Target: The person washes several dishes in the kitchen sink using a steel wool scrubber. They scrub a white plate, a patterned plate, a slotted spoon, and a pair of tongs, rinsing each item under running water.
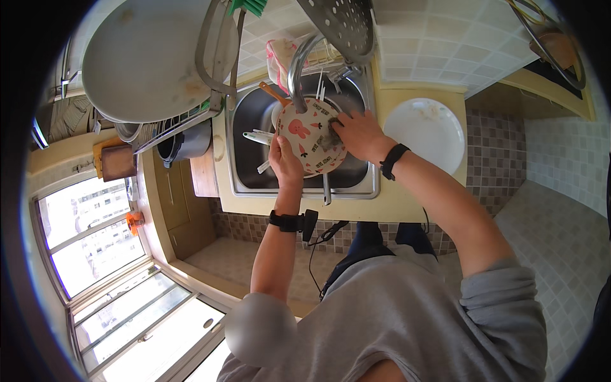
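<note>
My left hand (286,164) grips the near left edge of a round plate (299,129), with the thumb on its face. Pink rabbits, carrots and lettering decorate the plate, which is held over the stainless steel sink (248,176). My right hand (360,136) presses a dark scrubber, probably steel wool (329,142), against the plate's right side. Beneath the plate, partly hidden, lie utensils with white handles (258,137), white sticks (321,88), a brown handle (274,93) and a metal handle (327,191) crossing the sink's front rim.
The curved faucet (297,57) arches above the plate. A perforated metal utensil (341,24) hangs beyond it. A white plate (425,136) with brownish smears rests on the right counter. A large pale plate (152,62) stands in the rack at upper left. A pink-and-white cloth (281,59) hangs behind the sink.
</note>
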`<state>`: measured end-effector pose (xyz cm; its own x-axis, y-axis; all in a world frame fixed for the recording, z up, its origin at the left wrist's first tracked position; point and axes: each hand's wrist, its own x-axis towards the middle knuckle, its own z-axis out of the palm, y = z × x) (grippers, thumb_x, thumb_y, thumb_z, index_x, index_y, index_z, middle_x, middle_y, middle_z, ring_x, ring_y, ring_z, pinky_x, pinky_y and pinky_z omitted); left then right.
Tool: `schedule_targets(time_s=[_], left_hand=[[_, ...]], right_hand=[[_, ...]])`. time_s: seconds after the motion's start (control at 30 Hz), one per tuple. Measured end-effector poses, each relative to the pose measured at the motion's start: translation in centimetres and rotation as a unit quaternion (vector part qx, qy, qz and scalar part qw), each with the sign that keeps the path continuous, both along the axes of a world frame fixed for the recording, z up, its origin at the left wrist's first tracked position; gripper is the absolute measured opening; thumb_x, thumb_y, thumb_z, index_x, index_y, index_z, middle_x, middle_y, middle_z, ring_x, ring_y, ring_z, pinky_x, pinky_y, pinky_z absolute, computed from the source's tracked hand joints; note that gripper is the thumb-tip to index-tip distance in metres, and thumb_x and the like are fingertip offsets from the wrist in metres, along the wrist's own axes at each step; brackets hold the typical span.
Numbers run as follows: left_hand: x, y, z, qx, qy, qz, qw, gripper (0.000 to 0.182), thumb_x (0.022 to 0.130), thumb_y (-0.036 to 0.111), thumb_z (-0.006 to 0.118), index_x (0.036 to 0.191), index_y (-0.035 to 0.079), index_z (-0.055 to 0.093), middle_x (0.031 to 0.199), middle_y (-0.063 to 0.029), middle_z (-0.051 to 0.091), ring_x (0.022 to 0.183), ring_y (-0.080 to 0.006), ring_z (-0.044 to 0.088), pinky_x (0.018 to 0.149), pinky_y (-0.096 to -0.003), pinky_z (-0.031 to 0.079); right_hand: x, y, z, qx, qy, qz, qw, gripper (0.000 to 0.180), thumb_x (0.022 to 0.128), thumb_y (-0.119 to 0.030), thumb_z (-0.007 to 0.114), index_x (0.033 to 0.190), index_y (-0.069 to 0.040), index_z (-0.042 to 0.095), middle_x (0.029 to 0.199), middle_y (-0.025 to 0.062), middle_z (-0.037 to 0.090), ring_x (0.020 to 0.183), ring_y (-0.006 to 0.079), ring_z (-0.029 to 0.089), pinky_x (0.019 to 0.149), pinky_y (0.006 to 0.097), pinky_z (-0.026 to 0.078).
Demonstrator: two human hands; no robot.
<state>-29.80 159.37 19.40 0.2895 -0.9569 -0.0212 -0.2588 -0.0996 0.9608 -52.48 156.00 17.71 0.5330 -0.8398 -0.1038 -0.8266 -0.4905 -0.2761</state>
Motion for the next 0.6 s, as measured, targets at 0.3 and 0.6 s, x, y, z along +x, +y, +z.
schedule_targets(time_s=[0.3,0.6], left_hand=[[-0.5,-0.4,-0.4,-0.022,-0.045,0.030,0.998,0.043,0.114,0.033,0.047,0.132,-0.001,0.067,0.110,-0.0103,0.074,0.097,-0.0168,0.065,0.087,-0.0347,0.053],[-0.4,-0.9,-2.1,-0.034,-0.067,0.096,0.993,0.043,0.112,0.031,0.048,0.132,-0.001,0.067,0.110,-0.0148,0.074,0.098,-0.0212,0.067,0.087,-0.0364,0.053]], right_hand=[[0.3,0.2,-1.1,0.013,-0.082,-0.037,0.996,0.037,0.093,-0.018,0.067,0.130,-0.017,0.070,0.129,0.0071,0.061,0.119,0.0295,0.064,0.094,0.0515,0.050],[0.8,3.1,0.5,0.167,-0.155,0.039,0.973,0.041,0.099,-0.014,0.054,0.137,-0.021,0.069,0.130,0.0081,0.061,0.126,0.0296,0.062,0.103,0.0514,0.047]])
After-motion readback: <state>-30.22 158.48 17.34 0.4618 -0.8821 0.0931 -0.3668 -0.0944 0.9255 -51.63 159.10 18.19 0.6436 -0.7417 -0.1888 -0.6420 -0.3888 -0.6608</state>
